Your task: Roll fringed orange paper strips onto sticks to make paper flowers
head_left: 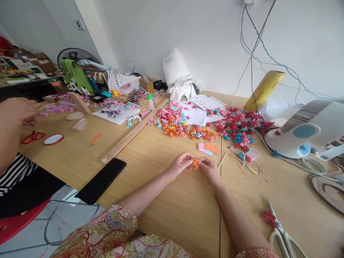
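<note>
Between my two hands, just above the tabletop, is a small orange paper flower [195, 163]. My left hand [182, 163] pinches its left side with thumb and forefinger. On the other side my right hand [209, 169] grips it the same way. Beyond my hands lie pink, blue and orange paper pieces [211, 148]. A thin wooden stick [222, 160] rests right of my right hand. Farther back spreads a heap of orange, pink and blue flowers [176, 127], with a red and pink heap [236, 123] beside it.
Scissors [279, 225] lie open at the lower right, below a white desk lamp or fan-like device [303, 129]. A black phone [103, 179] lies at the left edge near a long wooden strip [134, 132]. A co-worker's arm [10, 132] reaches in at far left.
</note>
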